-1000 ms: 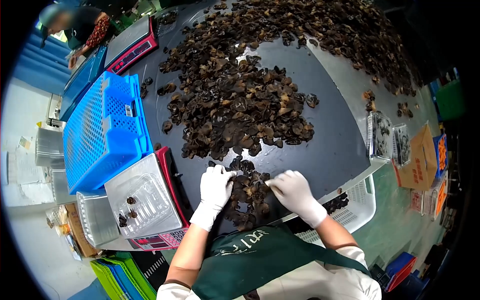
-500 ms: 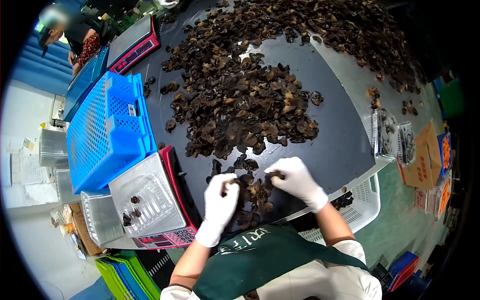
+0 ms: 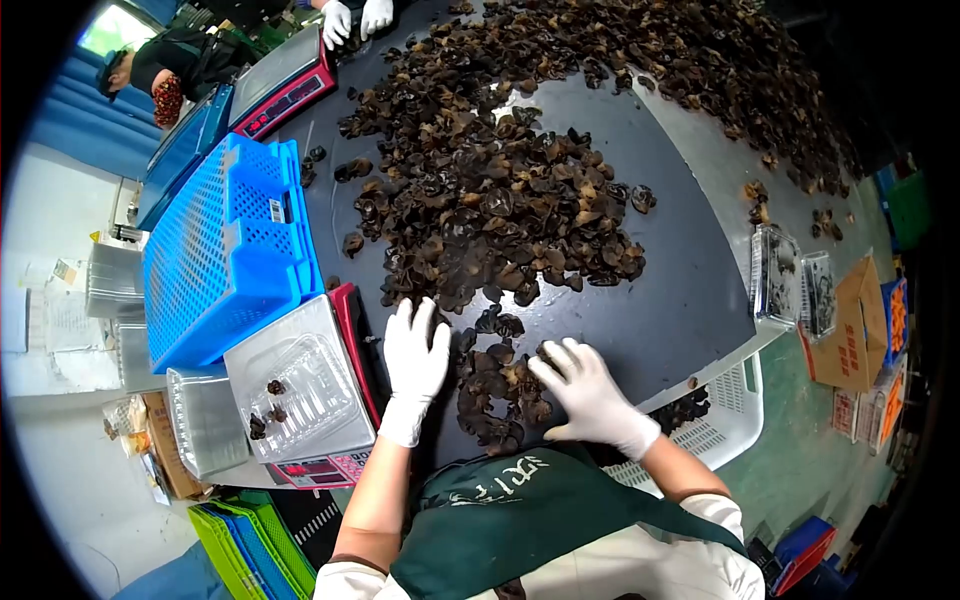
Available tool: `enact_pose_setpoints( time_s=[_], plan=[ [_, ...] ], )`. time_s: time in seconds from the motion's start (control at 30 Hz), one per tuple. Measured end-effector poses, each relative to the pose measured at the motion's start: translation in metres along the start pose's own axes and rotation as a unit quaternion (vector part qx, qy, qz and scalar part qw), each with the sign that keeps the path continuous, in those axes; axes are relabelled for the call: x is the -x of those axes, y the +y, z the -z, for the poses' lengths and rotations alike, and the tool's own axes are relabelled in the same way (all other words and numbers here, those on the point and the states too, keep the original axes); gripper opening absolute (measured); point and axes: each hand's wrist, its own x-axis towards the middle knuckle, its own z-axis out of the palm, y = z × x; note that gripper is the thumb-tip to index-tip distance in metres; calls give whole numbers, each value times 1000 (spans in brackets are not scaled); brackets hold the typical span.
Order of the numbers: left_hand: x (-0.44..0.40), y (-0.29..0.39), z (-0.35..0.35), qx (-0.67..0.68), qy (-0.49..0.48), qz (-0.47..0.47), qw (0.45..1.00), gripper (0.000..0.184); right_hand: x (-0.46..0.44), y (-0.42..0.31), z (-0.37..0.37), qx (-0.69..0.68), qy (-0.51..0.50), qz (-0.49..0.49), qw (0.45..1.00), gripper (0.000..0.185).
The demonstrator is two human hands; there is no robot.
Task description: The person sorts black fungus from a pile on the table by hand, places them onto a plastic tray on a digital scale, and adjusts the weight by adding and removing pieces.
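My left hand (image 3: 416, 352), in a white glove, lies on the dark tabletop (image 3: 690, 290) with its fingers stretched and apart. My right hand (image 3: 592, 398), gloved the same way, is spread beside the right edge of a small heap of wood ear mushrooms (image 3: 490, 385). Neither hand holds anything. Beyond the small heap lies a much larger brown-black pile of wood ear mushrooms (image 3: 500, 215). Left of my left hand, a clear plastic tray (image 3: 322, 385) rests on a red-edged scale (image 3: 352, 330), with a few mushroom pieces in it.
A blue perforated crate (image 3: 215, 260) stands behind the scale. Clear lidded boxes (image 3: 775, 270) sit at the right table edge, near a cardboard box (image 3: 850, 330). Below the edge is a white basket (image 3: 740, 420). A co-worker's gloved hands (image 3: 355, 20) are by another scale (image 3: 290, 105).
Both my hands have opened from closed grips and now lie spread. My left hand moved left and forward, away from the small heap. A co-worker's gloved hands have come into view at the top.
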Motion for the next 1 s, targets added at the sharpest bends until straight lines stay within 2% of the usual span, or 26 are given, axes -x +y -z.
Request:
enact_pose_setpoints(
  time_s=[0.03, 0.07, 0.2, 0.27, 0.37, 0.4, 0.5, 0.6, 0.67, 0.7, 0.73, 0.77, 0.8, 0.83, 0.87, 0.9, 0.93, 0.97, 1.0],
  plan=[
    [13, -5, -6, -32, -54, -3, 998, 38, -8, -8, -12, 3, 11, 24, 1000, 100],
    [26, -11, -10, 23, -114, 10, 993, 37, -15, -15, -25, 6, 22, 46, 999, 101],
    [70, 3, 13, 113, -167, -43, 979, 44, -49, -22, -53, -8, 62, 59, 996, 97],
    [87, 8, 22, 121, -157, -77, 977, 78, -62, -24, -43, -5, 41, 51, 998, 93],
    [101, 14, 19, 108, -123, -132, 978, 91, -67, -19, -45, 56, 50, 132, 988, 89],
    [103, 13, 14, 96, -120, -143, 978, 80, -67, -18, -40, 45, 54, 172, 983, 78],
    [102, 8, 2, 80, -74, -167, 980, 64, -57, -7, -49, 18, 114, 225, 967, 56],
    [99, 16, -2, 154, -86, -69, 982, 53, -59, -3, -57, 24, 128, 200, 971, 50],
    [94, 27, 0, 252, -33, 14, 967, 47, -68, 2, -60, -55, 169, 175, 968, 45],
    [90, 29, -3, 281, 25, 24, 959, 41, -74, -3, -58, -139, 233, 146, 951, 40],
    [87, 27, -1, 300, 54, 25, 952, 36, -80, -9, -56, -248, 290, 110, 918, 31],
    [88, 27, 3, 354, 57, 84, 930, 34, -80, -16, -53, -421, 264, -4, 868, 26],
    [87, 31, 12, 407, 59, 141, 901, 32, -79, -22, -49, -575, 226, -120, 777, 22],
    [81, 41, 34, 485, 58, 184, 853, 31, -79, -11, -41, -634, 154, -160, 741, 27],
    [76, 40, 55, 446, 64, 146, 881, 31, -81, -10, -38, -776, 128, -169, 594, 34],
    [70, 43, 81, 477, 64, 154, 863, 31, -84, -6, -38, -773, 131, -170, 597, 34],
    [73, 25, 93, 429, 73, 145, 889, 31, -88, -1, -40, -851, 72, -197, 482, 31],
    [68, 17, 113, 451, 111, 126, 877, 32, -93, 2, -39, -909, 10, -219, 355, 28],
    [60, 13, 139, 502, 121, 120, 848, 33, -95, -1, -33, -907, 9, -219, 359, 28]
  ],
)
